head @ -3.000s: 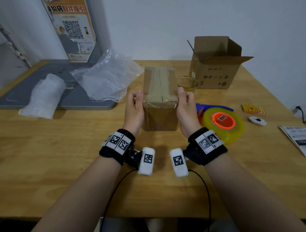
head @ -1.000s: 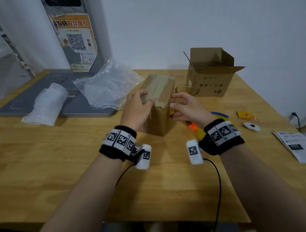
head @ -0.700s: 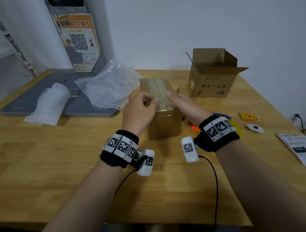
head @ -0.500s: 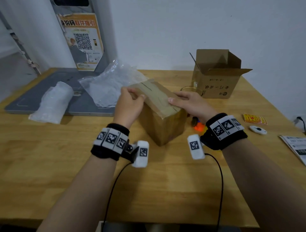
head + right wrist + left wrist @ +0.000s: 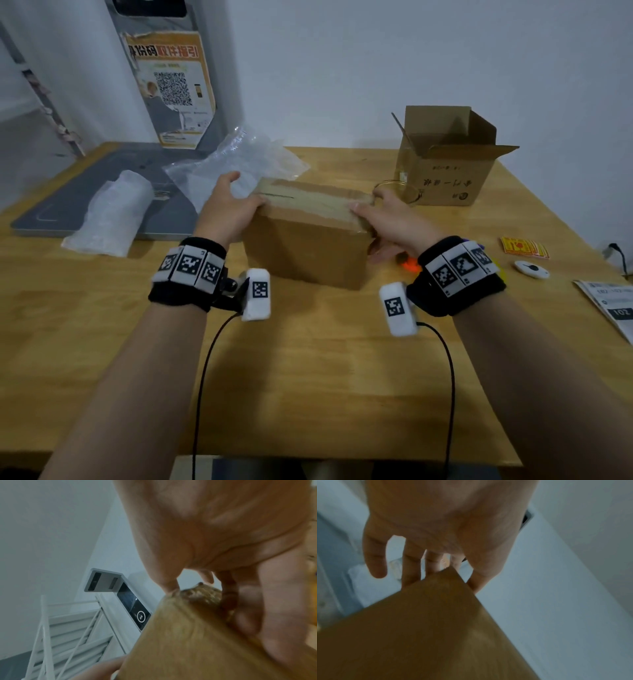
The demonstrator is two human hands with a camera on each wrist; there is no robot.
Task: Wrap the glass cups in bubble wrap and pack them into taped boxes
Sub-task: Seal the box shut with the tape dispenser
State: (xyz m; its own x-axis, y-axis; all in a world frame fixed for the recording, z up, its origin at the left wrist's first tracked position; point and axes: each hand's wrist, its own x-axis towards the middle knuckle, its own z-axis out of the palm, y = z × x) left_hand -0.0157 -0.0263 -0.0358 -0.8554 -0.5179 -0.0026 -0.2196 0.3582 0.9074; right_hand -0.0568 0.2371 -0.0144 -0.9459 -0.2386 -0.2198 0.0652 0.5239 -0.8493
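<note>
Now, starting at the left, a rolled bundle of bubble wrap [image 5: 111, 214] is lying on the grey mat [image 5: 78, 202], with a loose sheet of bubble wrap [image 5: 236, 168] just behind the person's left hand [image 5: 227, 210]. That hand's grip is wrapping the left end of the taped box [image 5: 308, 233], thumb on top and fingers [image 5: 411, 569] reaching down the far side. Since half a second ago the box has been swinging round, so its long face is now lying square to the person rather than corner-on, with the taped seam running left to right across the top. The right hand [image 5: 390, 219] is clasping the right end, thumb on the taped top and fingers curling over the end face. I judge this box to be sealed and being turned for checking or for setting aside. Behind the right hand, a bare glass cup [image 5: 399, 192] is standing on the tabletop [image 5: 308, 377] beside the open box [image 5: 448, 161], so another round of wrapping and packing is probably waiting. Further right, the tape dispenser [image 5: 407, 265] is mostly hidden under the right wrist.
</note>
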